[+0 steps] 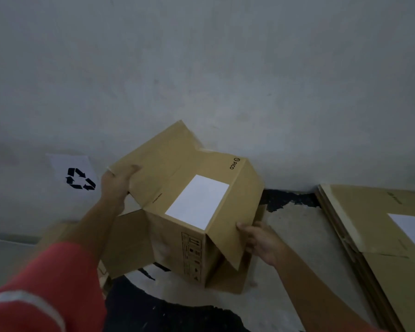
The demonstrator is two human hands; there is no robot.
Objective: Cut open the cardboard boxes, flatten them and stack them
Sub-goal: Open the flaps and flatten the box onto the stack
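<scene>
Concrete floor by the wall bears the box (pixel 177 168), flaps open; left hand (pixel 120 183) grips its left flap, right hand (pixel 261 238) grips its right flap, apparently to collapse it for the stack (pixel 369 224) nearby at right.

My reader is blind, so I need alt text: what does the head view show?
Two bare hands hold an opened cardboard box with a white label: the left hand grips its left flap, the right hand its right flap. A stack of flattened boxes lies on the floor at right; a sheet with a recycling symbol shows at left.
</scene>
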